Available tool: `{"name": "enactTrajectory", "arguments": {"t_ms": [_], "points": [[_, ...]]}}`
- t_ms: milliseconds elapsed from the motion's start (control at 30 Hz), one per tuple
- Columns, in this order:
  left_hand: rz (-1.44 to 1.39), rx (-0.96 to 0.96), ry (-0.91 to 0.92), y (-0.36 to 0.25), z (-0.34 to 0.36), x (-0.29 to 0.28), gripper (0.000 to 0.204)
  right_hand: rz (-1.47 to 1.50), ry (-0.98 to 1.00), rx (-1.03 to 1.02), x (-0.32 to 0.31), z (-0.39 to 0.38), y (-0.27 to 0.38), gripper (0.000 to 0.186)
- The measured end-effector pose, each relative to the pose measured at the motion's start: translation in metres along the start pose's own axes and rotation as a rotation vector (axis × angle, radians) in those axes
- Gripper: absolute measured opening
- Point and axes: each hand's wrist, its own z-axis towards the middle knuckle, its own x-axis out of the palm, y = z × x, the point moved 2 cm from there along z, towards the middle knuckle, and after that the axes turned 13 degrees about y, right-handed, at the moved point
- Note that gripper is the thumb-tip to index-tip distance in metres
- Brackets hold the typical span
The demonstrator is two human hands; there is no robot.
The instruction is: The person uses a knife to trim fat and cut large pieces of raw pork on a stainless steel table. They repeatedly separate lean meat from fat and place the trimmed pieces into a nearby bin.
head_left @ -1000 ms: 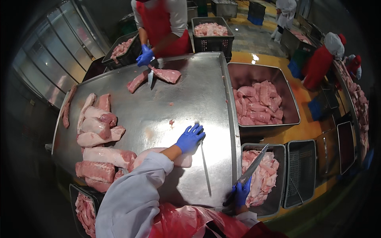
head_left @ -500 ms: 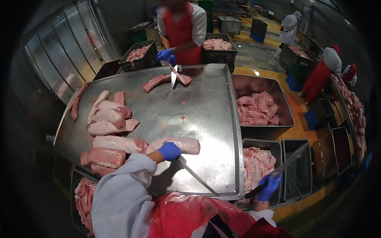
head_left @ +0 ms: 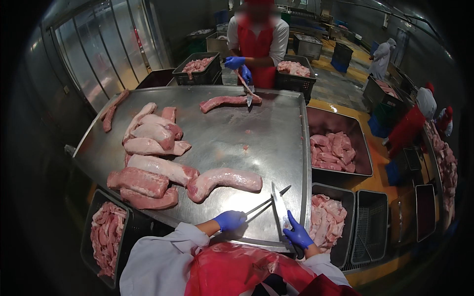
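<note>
My blue-gloved left hand (head_left: 230,220) is closed around the handle end of a sharpening steel (head_left: 257,208) over the near part of the metal table (head_left: 212,135). In my right hand (head_left: 298,234), gloved too, is a knife (head_left: 280,208), its blade pointing away from me with a finger stretched along it. Blade and rod cross near the table's right edge; whether they touch I cannot tell. Just beyond my left hand lies a long pale piece of meat (head_left: 226,180). More pieces of meat (head_left: 160,167) are grouped on the table's left side.
Across the table a person in a red apron (head_left: 256,42) cuts a meat strip (head_left: 222,102). Right of the table stand a steel tub of meat (head_left: 363,143), a dark crate of trimmings (head_left: 349,217) and another crate (head_left: 370,224). A trimmings crate (head_left: 123,237) sits at lower left.
My left hand has drawn back from the pale piece of meat toward me. My right hand has brought the knife in from over the right-hand crates to cross the steel.
</note>
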Motion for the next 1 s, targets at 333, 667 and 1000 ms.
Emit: {"name": "enactTrajectory", "arguments": {"t_ms": [333,667,1000], "points": [[0.143,-0.034,-0.017,-0.026,-0.017,0.008,0.031,-0.508,0.135,-0.078,0.032,0.017,0.001,0.081],[0.111,-0.113,-0.003,-0.034,-0.042,0.004,0.031,-0.533,0.183,0.127,-0.013,-0.006,0.048,0.078],[0.055,-0.038,0.092,-0.029,-0.014,0.008,0.035,-0.564,-0.377,-0.087,-0.045,0.185,0.054,0.074]]}}
